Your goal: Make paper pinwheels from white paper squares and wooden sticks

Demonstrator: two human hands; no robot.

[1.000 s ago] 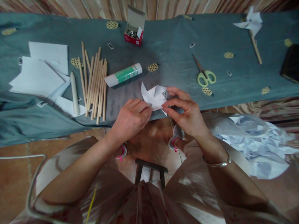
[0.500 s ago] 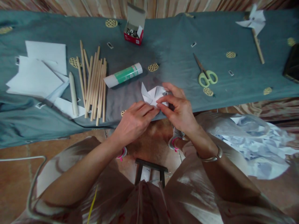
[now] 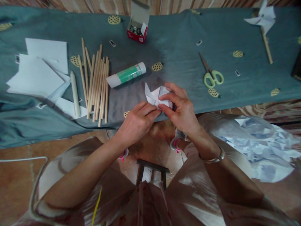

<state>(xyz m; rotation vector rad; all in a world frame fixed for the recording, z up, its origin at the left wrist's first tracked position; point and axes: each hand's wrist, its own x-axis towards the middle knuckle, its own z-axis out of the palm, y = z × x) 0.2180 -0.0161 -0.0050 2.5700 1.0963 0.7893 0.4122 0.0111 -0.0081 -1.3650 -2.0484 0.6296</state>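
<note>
Teal tablecloth (image 3: 178,56); both hands (image 3: 138,121) (image 3: 183,110) pinching folded white paper (image 3: 154,95).

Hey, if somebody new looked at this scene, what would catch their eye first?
Probably the folded white paper at the centre, pinched between the left hand and right hand near the teal cloth's front edge. Next, perhaps the white pinwheel on a stick at far right, then the green-banded white tube just left of the folded paper.
</note>
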